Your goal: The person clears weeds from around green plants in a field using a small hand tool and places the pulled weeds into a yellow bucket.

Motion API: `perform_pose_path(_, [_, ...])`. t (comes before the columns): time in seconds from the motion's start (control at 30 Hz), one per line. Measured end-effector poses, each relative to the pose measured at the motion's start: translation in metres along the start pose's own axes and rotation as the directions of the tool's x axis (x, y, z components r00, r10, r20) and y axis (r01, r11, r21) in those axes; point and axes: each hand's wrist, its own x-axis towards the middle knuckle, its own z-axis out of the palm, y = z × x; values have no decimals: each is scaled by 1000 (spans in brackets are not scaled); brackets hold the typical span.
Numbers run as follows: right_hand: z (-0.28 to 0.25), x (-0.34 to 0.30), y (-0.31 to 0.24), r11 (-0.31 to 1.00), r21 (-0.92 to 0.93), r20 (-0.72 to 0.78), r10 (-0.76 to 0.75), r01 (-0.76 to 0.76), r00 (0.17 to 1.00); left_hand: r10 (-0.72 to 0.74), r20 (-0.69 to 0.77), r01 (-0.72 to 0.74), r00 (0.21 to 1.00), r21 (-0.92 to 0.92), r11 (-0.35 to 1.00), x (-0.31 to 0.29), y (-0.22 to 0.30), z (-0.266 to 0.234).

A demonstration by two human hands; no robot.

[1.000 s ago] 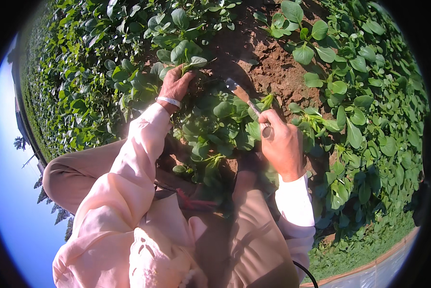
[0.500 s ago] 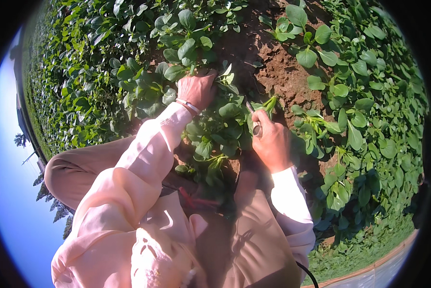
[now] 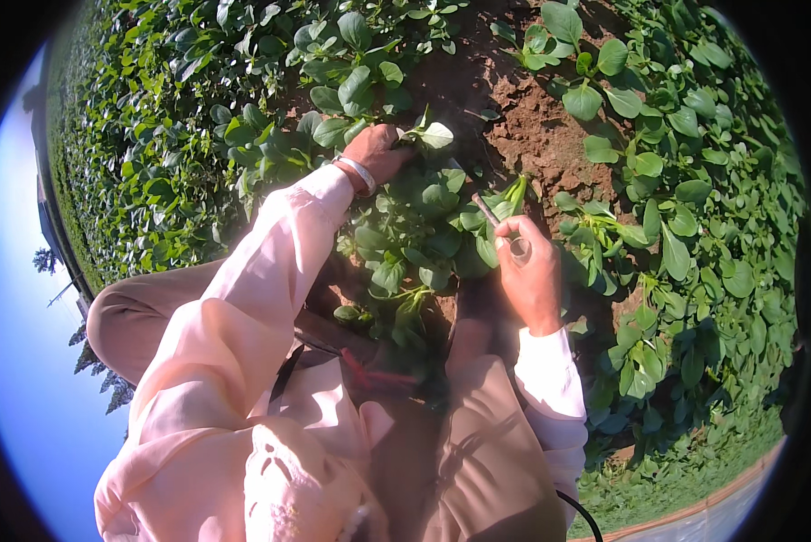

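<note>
My left hand [image 3: 378, 155], a white band at its wrist, is closed round a leafy green plant [image 3: 435, 135]; pale leaves stick out past the fingers. Its stem and roots are hidden. My right hand [image 3: 529, 275] grips a slim, stick-like hand tool [image 3: 484, 210] with a round, hollow butt end showing by the thumb. The tool points up and left toward the left hand, and its far tip is lost among leaves. Between and below both hands lies a clump of broad-leaved greens [image 3: 419, 230], with bright pale stalks [image 3: 514, 194] just beyond the right hand.
Dense leafy greens [image 3: 162, 154] cover the ground on the left, and more rows [image 3: 713, 226] run down the right. A strip of bare brown soil [image 3: 545, 140] lies between them. My bent knee [image 3: 121, 316] is at left. A pale sheet edge [image 3: 713, 506] curves along the lower right.
My left hand has shifted slightly up and turned, bringing the plant's pale leaves into view. My right hand has drawn back down and right with the tool, away from the clump.
</note>
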Motion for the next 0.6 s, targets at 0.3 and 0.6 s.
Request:
perform_pose_path(0.3, [-19, -20, -36, 892, -424, 246, -51, 155, 968, -20, -381, -96, 924, -283, 954, -42, -16, 22])
perform_pose_path(0.6, [-24, -35, -34, 947, -314, 18, -62, 65, 998, 22, -507, -135, 862, -187, 973, -41, 22, 68])
